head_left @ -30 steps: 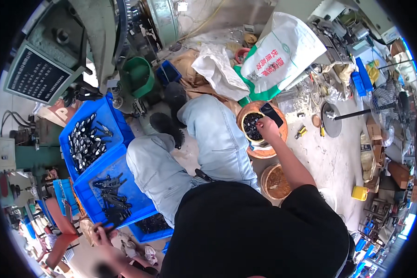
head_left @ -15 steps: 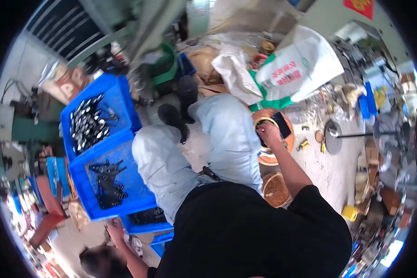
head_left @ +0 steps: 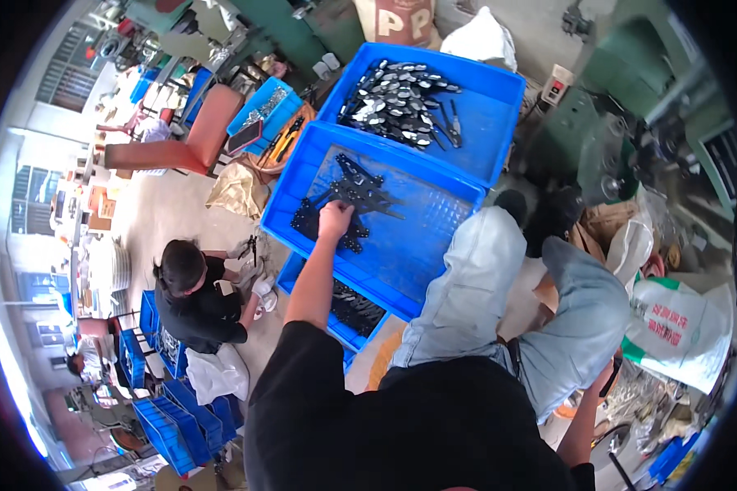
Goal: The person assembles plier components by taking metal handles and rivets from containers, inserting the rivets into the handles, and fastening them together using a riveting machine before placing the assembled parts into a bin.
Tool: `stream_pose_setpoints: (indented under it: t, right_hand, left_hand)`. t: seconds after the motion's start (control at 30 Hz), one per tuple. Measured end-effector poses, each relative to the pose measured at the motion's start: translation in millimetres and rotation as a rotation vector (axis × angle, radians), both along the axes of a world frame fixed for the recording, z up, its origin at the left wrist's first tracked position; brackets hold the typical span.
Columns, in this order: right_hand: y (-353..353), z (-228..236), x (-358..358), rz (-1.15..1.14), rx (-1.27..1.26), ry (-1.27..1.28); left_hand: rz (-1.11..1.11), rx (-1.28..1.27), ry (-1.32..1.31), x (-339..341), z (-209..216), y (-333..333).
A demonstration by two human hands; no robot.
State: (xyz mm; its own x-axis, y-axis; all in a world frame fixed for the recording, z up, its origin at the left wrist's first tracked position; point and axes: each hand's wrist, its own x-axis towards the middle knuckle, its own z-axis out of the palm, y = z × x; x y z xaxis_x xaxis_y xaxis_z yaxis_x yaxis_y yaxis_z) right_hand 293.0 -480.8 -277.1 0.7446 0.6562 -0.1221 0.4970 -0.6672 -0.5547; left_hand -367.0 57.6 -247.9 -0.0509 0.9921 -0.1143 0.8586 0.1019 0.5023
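My left hand (head_left: pixel 334 219) reaches down into the nearer blue crate (head_left: pixel 454 184), its fingers curled closed on a pile of flat black metal pieces (head_left: pixel 359 192). These are long and narrow, some with holes; I cannot make out exactly which piece is gripped. My right hand (head_left: pixel 599 383) is low at the right, beside my knee and partly hidden by it. A flat dark object (head_left: pixel 612 375) with a straight edge lies against that hand. Its fingers do not show clearly. The farther blue crate (head_left: pixel 487 123) holds many black-and-silver plier-like pieces (head_left: pixel 401 102).
Another blue crate (head_left: pixel 360 315) with black pieces sits partly under the nearer one. At the left a co-worker (head_left: pixel 192 282) in white gloves handles dark parts near stacked blue bins (head_left: pixel 172 425). A red chair (head_left: pixel 205 127) stands behind, green machinery (head_left: pixel 598 147) at the right.
The view has swung left, bringing the crates to the middle. My left hand has moved from outside the crates onto the black pieces. My right hand is now lower and partly hidden.
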Motion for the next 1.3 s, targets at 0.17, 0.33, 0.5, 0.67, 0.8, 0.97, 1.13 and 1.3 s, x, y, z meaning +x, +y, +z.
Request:
stream_pose_setpoints:
  t: [0.17, 0.33, 0.5, 0.67, 0.8, 0.97, 1.13, 1.3]
  right_hand:
    - [-7.3, 3.9, -6.6, 0.011, -0.142, -0.116]
    - [6.0, -2.9, 0.8, 0.056, -0.162, -0.128]
    - [6.3, -7.2, 10.2, 0.089, -0.195, -0.159]
    - [-13.5, -11.1, 7.8, 0.145, -0.245, -0.257]
    - [-28.6, -21.5, 10.4, 0.458, -0.484, -0.672]
    - [6.7, -3.2, -23.9, -0.193, -0.100, -0.187]
    - [40.4, 62.6, -37.5, -0.213, -0.240, -0.179]
    - [15.8, 47.4, -29.0, -0.203, -0.157, -0.119]
  left_hand:
    - [0.246, -0.015, 0.030, 41.7, -32.9, 45.0]
    - [0.413, -0.075, -0.028, 25.1, -52.3, 66.0]
    - [0.529, -0.346, -1.352, 36.9, -14.7, 14.2]
    - [0.198, -0.235, -1.857, 108.0, 83.8, -77.9]
    - [0.042, -0.464, -1.961, 141.9, 100.0, -131.7]
    - [-0.057, -0.455, -1.685, 166.4, 120.5, -140.5]
    - [-0.201, -0.396, -1.645, 184.4, 141.7, -133.7]
    - [-0.327, -0.407, -1.663, 186.3, 148.5, -138.2]
